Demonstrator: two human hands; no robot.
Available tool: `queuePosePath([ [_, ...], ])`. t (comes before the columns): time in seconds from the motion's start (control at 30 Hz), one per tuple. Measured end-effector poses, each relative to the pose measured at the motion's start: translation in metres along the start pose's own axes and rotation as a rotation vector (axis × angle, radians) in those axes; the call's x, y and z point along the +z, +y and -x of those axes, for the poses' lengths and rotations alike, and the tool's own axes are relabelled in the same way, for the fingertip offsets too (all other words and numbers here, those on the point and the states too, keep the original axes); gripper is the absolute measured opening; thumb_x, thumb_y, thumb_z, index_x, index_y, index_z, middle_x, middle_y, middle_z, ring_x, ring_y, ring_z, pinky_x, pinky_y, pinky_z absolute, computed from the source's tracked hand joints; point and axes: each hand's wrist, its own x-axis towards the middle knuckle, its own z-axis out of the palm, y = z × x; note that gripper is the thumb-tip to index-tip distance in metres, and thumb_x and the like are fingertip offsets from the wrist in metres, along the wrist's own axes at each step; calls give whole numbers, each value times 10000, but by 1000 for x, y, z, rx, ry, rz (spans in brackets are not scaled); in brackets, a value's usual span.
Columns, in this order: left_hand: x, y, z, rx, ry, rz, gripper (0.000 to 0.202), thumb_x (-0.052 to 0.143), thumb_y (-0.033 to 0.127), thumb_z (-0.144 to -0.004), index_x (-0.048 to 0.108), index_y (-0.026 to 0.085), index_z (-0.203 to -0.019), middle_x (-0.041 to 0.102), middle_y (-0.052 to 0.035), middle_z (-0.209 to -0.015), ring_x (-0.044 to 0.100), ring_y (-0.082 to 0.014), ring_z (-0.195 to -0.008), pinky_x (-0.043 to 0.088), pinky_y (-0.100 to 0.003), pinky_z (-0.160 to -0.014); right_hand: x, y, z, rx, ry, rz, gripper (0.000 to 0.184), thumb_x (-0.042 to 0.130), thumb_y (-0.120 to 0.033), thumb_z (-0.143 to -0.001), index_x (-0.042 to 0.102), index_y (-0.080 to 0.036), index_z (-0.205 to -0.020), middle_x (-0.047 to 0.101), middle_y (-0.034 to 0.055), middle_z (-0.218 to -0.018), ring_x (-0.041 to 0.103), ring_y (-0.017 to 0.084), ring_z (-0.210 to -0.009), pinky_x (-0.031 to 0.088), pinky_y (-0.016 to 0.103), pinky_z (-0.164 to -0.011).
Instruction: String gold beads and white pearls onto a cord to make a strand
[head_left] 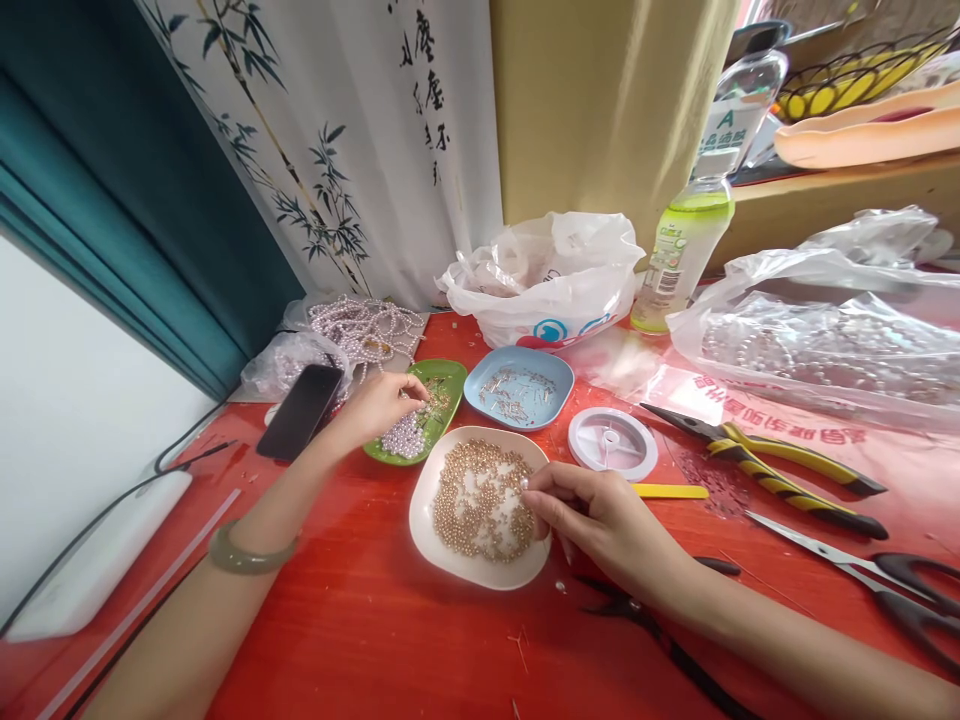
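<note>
Reaching into the green dish (433,432), the left hand (379,405) apparently selects parts (441,391), grasp unclear, while the right hand (604,505) pinches a bead (524,484), likely needing precise alignment next.

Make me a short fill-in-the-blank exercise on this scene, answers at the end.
1. The left hand is at the ____ dish.
2. The right hand is at the edge of the white dish, whose beads are ____ in colour.
3. The scissors lie on a ____ table.
4. Of the two hands, the phone lies closer to the ____ one.

Missing words: green; gold; red; left.
</note>
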Motion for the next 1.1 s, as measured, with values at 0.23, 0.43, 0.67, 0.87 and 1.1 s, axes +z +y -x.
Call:
queuePosePath([
  [0.23,13,1,-4,20,7,0,170,541,280,-691,656,180,-765,678,-52,-805,585,-185,-740,391,-288,-691,1,0,0,3,6,-4,193,454,-237,-825,535,-156,-671,593,2,-572,502,82,-492,382,198,-470],
  [0.43,15,4,-2,-22,48,11,141,559,272,-657,652,177,-702,673,-59,-786,581,-192,-728,398,-295,-664,1,0,0,28,15,-11,191,462,-255,-813,536,-161,-664,586,-3,-559,494,80,-453,365,200,-436],
  [0.67,12,23,1,-67,137,517,150,617,258,-627,611,133,-709,624,-41,-724,524,-121,-637,396,-245,-577,1,0,0,20,12,-28,185,462,-253,-813,542,-159,-674,582,-1,-557,507,83,-474,381,203,-455],
  [0.87,27,65,21,-167,-187,1230,199,721,189,-570,619,116,-724,626,-18,-694,540,-73,-601,404,-196,-551,1,0,0,-7,22,-3,184,459,-227,-814,540,-157,-664,572,-9,-557,476,68,-449,367,190,-435],
  [1.1,44,80,35,-154,-347,1362,121,722,165,-593,659,121,-687,655,-23,-666,565,-67,-601,398,-167,-527,1,-1,1,13,13,-12,183,465,-227,-793,527,-155,-637,541,-17,-528,442,66,-418,339,188,-406],
])
